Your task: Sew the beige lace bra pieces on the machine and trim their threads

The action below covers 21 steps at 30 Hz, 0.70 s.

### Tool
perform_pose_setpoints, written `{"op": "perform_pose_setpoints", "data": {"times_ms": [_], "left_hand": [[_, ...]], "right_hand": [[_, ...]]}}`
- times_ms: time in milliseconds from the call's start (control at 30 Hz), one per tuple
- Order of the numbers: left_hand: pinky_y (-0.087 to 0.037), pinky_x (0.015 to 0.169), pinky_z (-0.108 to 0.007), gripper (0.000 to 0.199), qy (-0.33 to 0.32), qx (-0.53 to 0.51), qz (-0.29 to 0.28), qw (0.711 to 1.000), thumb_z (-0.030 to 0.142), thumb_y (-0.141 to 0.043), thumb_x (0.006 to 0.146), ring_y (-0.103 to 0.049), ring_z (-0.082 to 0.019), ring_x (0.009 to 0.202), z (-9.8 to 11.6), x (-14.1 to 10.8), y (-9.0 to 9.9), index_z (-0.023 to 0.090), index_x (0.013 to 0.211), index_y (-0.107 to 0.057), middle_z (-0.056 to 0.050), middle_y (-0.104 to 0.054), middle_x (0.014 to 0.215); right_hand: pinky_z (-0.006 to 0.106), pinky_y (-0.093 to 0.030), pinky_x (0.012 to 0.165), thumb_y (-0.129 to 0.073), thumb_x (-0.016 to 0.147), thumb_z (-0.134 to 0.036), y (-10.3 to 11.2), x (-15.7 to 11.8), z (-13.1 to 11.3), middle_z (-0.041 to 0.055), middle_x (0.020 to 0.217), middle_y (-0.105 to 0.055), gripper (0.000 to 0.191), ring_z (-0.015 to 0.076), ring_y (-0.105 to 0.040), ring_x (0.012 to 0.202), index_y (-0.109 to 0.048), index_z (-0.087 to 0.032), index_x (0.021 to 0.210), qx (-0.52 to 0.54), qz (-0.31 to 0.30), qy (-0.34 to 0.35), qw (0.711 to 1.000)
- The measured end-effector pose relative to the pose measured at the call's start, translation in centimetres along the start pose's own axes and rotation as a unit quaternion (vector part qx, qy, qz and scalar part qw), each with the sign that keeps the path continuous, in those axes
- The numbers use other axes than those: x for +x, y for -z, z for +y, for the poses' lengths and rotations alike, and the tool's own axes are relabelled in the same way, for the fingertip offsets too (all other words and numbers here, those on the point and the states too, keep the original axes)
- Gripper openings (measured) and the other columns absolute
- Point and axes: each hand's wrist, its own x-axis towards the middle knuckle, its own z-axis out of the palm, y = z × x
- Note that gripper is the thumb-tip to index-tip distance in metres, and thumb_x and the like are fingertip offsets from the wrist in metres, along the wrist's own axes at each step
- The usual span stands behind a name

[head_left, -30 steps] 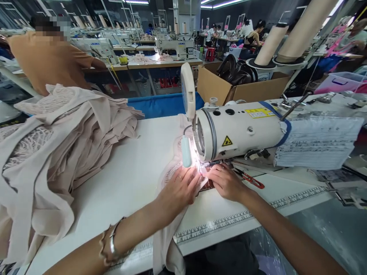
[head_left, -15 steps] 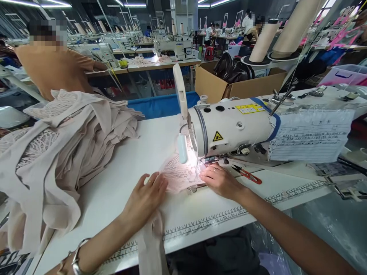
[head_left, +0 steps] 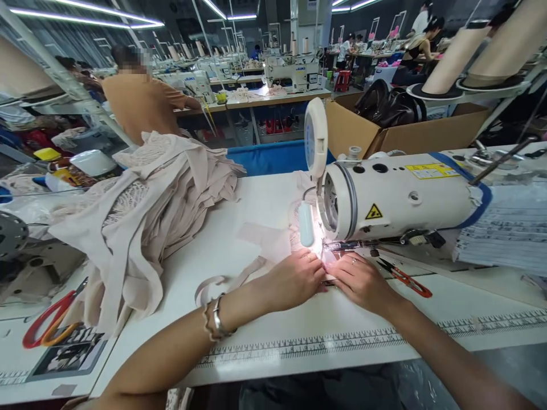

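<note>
The right hand (head_left: 365, 282) pinches cloth (head_left: 273, 242) by the machine (head_left: 397, 196), seemingly mid-seam; the left hand's (head_left: 293, 280) grip and the pile's (head_left: 179, 193) progress are unclear.

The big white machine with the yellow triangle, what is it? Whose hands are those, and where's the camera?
It's a sewing machine. There's no robot: the left hand and right hand belong to a person wearing the camera on their head. Every picture looks forward and down from there.

Both hands have their fingertips at thin, pale pink cloth in the bright light by the machine. I can't see exactly how they grip it.

On the white table, a big heap of pale fabric lies to the left, and small snips with orange-red handles lie to the right.
</note>
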Motion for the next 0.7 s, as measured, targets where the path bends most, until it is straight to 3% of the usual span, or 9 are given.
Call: {"op": "perform_pose_setpoints", "data": {"times_ms": [67,167,233,333,467,700], "left_hand": [[-0.044,0.064,-0.029,0.03,0.034,-0.014,0.002,0.999,0.016,-0.044,0.104,-0.053,-0.016,0.066,-0.3,0.3,-1.6,0.014,0.077,-0.058,-0.004,-0.059,0.074],[-0.038,0.059,-0.029,0.029,0.063,0.003,0.04,0.997,0.019,-0.043,0.106,-0.05,-0.016,0.066,-0.4,0.3,-3.3,0.015,0.081,-0.058,-0.004,-0.056,0.075],[-0.042,0.063,-0.031,0.028,0.047,0.026,0.061,0.997,0.018,-0.042,0.106,-0.052,-0.019,0.073,-0.1,0.2,-3.8,0.013,0.085,-0.06,-0.006,-0.057,0.08],[-0.047,0.077,-0.034,0.026,0.016,0.033,0.073,0.997,0.011,-0.04,0.103,-0.056,-0.022,0.084,0.7,0.3,-4.0,0.01,0.088,-0.062,-0.01,-0.06,0.09],[-0.047,0.095,-0.04,0.026,0.034,0.046,0.078,0.995,0.009,-0.039,0.102,-0.058,-0.025,0.099,1.6,0.4,-4.0,0.007,0.098,-0.064,-0.015,-0.064,0.104],[-0.045,0.102,-0.048,0.025,0.06,0.006,0.049,0.997,0.014,-0.041,0.103,-0.057,-0.03,0.114,1.5,0.0,-4.0,0.009,0.117,-0.061,-0.016,-0.062,0.119]], "right_hand": [[0.037,-0.052,0.08,-0.057,0.097,-0.012,0.3,-0.1,0.1,0.0046,0.082,-0.073,0.014,0.0192,-0.064,0.079,-0.068,-0.019,0.095,0.007,0.009,0.004,1.0],[0.036,-0.052,0.075,-0.06,0.096,-0.014,0.7,-0.1,0.3,0.0031,0.08,-0.073,0.011,0.0183,-0.064,0.074,-0.067,-0.021,0.093,0.046,0.027,-0.003,0.999],[0.035,-0.053,0.073,-0.057,0.096,-0.011,0.8,-0.1,0.5,0.0027,0.079,-0.072,0.014,0.018,-0.064,0.073,-0.066,-0.021,0.093,0.068,0.036,-0.025,0.997],[0.036,-0.055,0.083,-0.049,0.095,-0.003,0.6,-0.1,0.8,0.0062,0.091,-0.073,0.024,0.0198,-0.067,0.086,-0.065,-0.019,0.101,0.058,0.028,-0.056,0.996],[0.037,-0.056,0.084,-0.044,0.093,0.002,0.3,-0.2,1.1,0.007,0.093,-0.073,0.031,0.0206,-0.064,0.09,-0.066,-0.02,0.098,0.042,0.019,-0.034,0.998],[0.035,-0.052,0.076,-0.045,0.092,0.002,0.7,0.1,1.1,0.004,0.084,-0.073,0.032,0.0193,-0.064,0.082,-0.066,-0.021,0.09,0.043,0.026,-0.01,0.999]]}}
